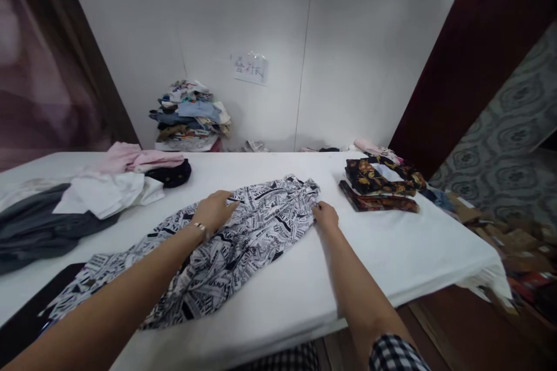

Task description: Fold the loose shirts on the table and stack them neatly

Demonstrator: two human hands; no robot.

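A long-sleeved shirt with a black-and-white newspaper print lies spread and wrinkled across the white table. Its collar end points to the far right, and the rest trails toward the near left. My right hand pinches the shirt's edge close to the collar. Over the shirt's upper edge rests my left hand, thumb and forefinger apart with printed fabric showing between them. A bracelet is on the left wrist. My left forearm hides part of the shirt.
Left on the white table lie grey, white and pink clothes, plus a black item. Folded dark patterned garments sit at right. A clothes pile stands by the wall. A dark flat object lies near left.
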